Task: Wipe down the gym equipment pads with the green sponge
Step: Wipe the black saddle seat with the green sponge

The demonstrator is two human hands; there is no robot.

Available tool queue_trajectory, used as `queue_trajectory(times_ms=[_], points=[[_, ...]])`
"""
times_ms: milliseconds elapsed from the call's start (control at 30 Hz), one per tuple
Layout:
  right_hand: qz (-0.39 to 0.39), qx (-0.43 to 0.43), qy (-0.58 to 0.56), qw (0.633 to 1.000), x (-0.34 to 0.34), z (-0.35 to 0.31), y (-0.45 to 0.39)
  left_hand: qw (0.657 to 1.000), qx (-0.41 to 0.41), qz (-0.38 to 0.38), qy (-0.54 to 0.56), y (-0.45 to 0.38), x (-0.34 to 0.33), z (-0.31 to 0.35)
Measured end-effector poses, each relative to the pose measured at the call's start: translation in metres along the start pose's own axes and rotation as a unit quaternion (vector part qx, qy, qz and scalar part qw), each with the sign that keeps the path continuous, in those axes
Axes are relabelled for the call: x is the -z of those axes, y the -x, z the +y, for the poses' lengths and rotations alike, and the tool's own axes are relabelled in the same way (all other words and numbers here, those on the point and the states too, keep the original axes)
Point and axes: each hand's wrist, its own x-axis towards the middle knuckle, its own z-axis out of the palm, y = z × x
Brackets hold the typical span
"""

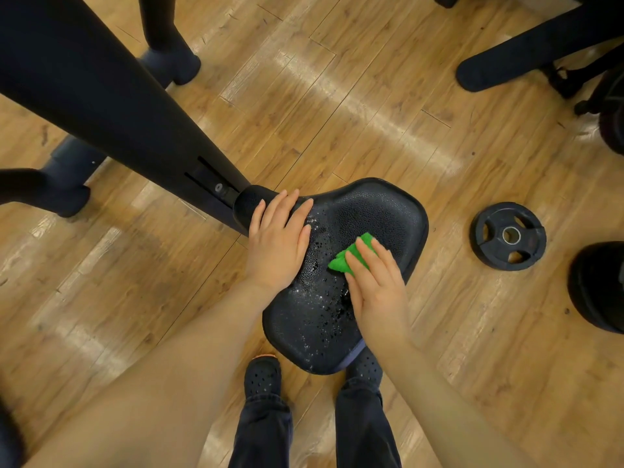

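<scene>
Our forearms reach down from the bottom of the view, bare, over dark trousers and perforated dark shoes on the wooden plank floor. We have the left hand laid flat, fingers straight and slightly spread, on the narrow end of the black pad, steadying it where it meets the thick black frame arm. Our right hand presses the green sponge against the middle of the pad, fingers fairly straight over it; only a crumpled green corner shows.

We judge the wipe partly done: wet beads and streaks glisten across the left and near parts of the pebbled, rubbery surface, while the far right lobe looks dry and matte. Other pads, if any, are not in view. A round black weight plate lies well apart on the floor.
</scene>
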Motion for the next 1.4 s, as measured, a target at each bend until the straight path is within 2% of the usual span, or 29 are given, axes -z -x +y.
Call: queue_trajectory(times_ms=[133, 267, 500, 667, 833, 1100, 1267, 1400], points=[[0.004, -0.024, 0.048, 0.999, 0.002, 0.014, -0.046, 1.0, 0.006, -0.005, -0.006, 0.002, 0.0, 0.001], [-0.003, -0.038, 0.025, 0.999, -0.002, 0.025, -0.07, 0.998, 0.061, -0.014, -0.017, 0.006, -0.001, 0.003], [0.013, -0.068, 0.007, 0.998, 0.001, 0.007, -0.029, 0.998, 0.065, -0.015, -0.012, 0.008, -0.002, 0.002], [-0.002, -0.058, -0.012, 0.998, 0.006, -0.012, 0.02, 0.997, 0.073, -0.02, -0.002, 0.01, 0.001, 0.002], [-0.02, -0.036, -0.02, 0.999, 0.009, -0.01, 0.022, 0.99, 0.134, -0.002, 0.037, 0.032, -0.001, 0.01], [-0.125, 0.056, -0.004, 0.991, -0.002, 0.002, -0.076, 0.953, 0.289, 0.02, 0.093, 0.065, -0.015, 0.058], [-0.221, 0.128, 0.0, 0.967, -0.018, -0.007, -0.137, 0.954, 0.296, 0.022, 0.05, 0.063, -0.02, 0.063], [-0.222, 0.107, -0.027, 0.969, -0.021, -0.009, -0.136, 0.954, 0.295, 0.031, 0.041, 0.064, -0.022, 0.062]])
